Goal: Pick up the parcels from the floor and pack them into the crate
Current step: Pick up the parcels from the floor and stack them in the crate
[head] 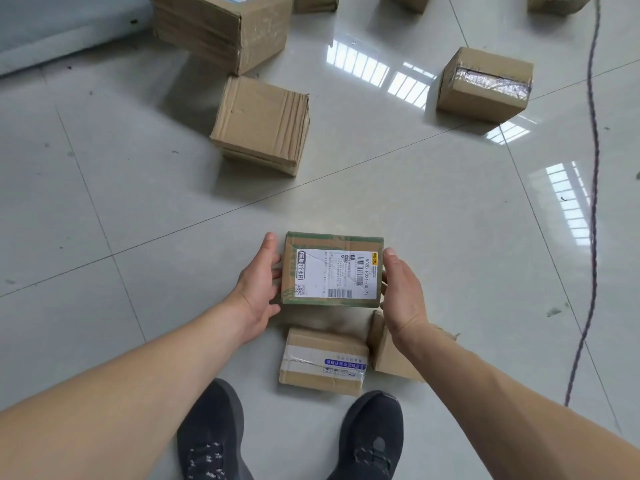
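Two hands bracket a single labelled parcel: my left hand presses its left side, thumb up along the edge, while my right hand cups the opposite side, fingers curled against the cardboard. The parcel sits between my palms with its white shipping label facing up, and I cannot tell whether it has cleared the tiled floor or only just rests on it. Directly below it lie a taped parcel and, partly under my right wrist, another carton, both just ahead of my dark shoes. Further out, a ribbed box, a larger carton and a tape-sealed box lie scattered, well apart, with a thin cable trailing down the right. No crate shows in view. To do this lift well, I judge the squeeze should be even from both sides, palms flat and low on the walls, the box kept level and raised straight up clear of its neighbours before turning toward the crate.
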A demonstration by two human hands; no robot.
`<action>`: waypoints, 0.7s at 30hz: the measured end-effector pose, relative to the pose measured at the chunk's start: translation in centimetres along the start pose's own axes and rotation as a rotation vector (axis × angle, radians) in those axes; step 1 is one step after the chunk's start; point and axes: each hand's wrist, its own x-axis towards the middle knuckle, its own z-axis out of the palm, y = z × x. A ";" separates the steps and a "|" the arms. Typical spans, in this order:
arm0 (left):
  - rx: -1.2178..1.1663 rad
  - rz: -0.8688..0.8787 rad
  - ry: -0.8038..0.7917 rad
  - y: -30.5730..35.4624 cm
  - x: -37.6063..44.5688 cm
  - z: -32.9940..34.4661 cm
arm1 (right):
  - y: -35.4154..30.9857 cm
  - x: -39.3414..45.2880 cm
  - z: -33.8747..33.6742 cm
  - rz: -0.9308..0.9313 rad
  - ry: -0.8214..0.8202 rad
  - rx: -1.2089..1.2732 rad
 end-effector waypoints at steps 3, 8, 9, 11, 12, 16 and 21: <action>0.017 -0.012 -0.050 -0.6 0.2 0.0 | 0.2 -0.2 0.5 -0.027 -0.030 -0.005; 0.044 -0.016 -0.073 0.1 -1.4 0.0 | -1.4 -1.7 0.7 -0.046 -0.050 0.002; 0.050 -0.009 -0.071 0.6 -2.3 -0.1 | -2.1 -2.5 0.6 -0.051 -0.048 -0.007; 0.050 0.007 -0.060 1.7 -4.8 -0.5 | -4.0 -4.4 0.1 -0.076 -0.055 -0.031; 0.044 0.020 -0.056 2.4 -6.4 -0.9 | -5.0 -5.6 -0.1 -0.090 -0.061 -0.045; -0.008 0.082 -0.023 5.7 -14.8 -2.3 | -10.7 -11.4 -1.1 -0.156 -0.074 -0.075; -0.092 0.177 0.042 10.3 -27.8 -4.9 | -19.9 -21.9 -1.5 -0.283 -0.084 -0.133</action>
